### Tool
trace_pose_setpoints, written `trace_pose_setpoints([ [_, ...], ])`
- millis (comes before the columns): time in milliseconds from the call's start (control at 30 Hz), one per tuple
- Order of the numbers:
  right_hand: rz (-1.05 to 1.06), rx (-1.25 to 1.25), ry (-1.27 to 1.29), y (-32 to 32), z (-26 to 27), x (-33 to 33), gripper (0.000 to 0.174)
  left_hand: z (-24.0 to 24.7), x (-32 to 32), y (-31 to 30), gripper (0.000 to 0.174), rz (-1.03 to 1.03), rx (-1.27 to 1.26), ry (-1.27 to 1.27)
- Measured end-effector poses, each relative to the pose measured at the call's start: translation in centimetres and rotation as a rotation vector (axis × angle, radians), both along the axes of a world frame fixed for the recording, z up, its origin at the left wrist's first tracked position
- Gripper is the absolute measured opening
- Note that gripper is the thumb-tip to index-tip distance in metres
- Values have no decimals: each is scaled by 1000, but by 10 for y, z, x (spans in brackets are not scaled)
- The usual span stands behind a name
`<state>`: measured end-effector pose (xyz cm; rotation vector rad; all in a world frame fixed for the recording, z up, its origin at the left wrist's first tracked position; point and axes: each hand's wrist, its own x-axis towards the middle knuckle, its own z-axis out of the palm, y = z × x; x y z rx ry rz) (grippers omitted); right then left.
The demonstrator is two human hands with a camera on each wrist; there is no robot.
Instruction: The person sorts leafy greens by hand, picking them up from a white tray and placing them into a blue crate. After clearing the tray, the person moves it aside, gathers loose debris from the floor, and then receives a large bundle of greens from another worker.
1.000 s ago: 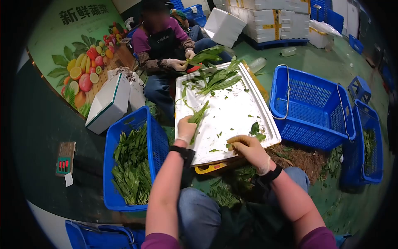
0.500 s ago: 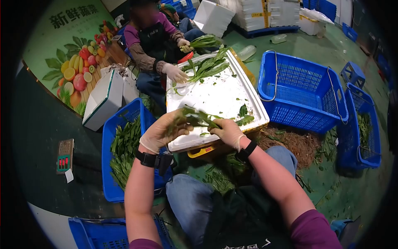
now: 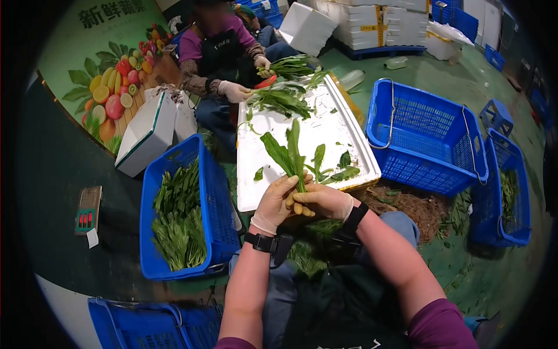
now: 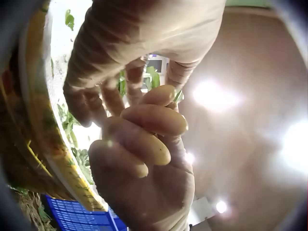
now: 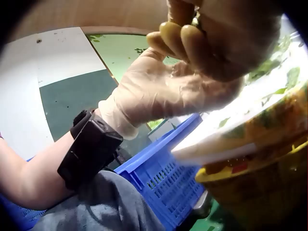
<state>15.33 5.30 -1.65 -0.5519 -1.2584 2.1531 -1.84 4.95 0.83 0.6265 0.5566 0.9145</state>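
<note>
Long leafy greens (image 3: 290,152) stand upright in a small bunch, leaves up, over the near edge of the white foam lid (image 3: 247,189). My gloved left hand (image 3: 274,203) holds their stems from the left, its thumb against them. From the right, my gloved right hand (image 3: 326,200) grips the same stems with curled fingers, seen close in the left wrist view as curled fingers (image 4: 139,134). The two hands meet at the stems, and the stem ends are hidden among the fingers. Loose leaves (image 3: 343,173) lie on the lid just beyond my right hand.
Across the lid, another person (image 3: 224,58) handles a larger pile of greens (image 3: 282,99). A blue basket of greens (image 3: 180,215) stands at left, a blue crate (image 3: 427,136) at right. Brown root trimmings (image 3: 415,212) lie on the floor. A scale (image 3: 88,212) sits far left.
My left hand has brought greens from the lid's left side to my right hand, and the bunch now stands upright between both. The other person's hand has shifted over the far pile.
</note>
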Motion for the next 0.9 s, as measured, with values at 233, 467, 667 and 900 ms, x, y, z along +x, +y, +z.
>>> trace_pose_setpoints([
  [233,-375,243,-374,-4,4,-15,36,-6,-14,8,17,337,178,306],
  [467,-602,363,-373,2,-18,-30,21,2,-9,2,15,466,132,410],
  [667,-606,288,-191,-15,0,-33,16,12,-14,1,18,506,115,346],
  [900,175,809,-767,-19,2,-21,31,14,-44,15,17,554,115,323],
])
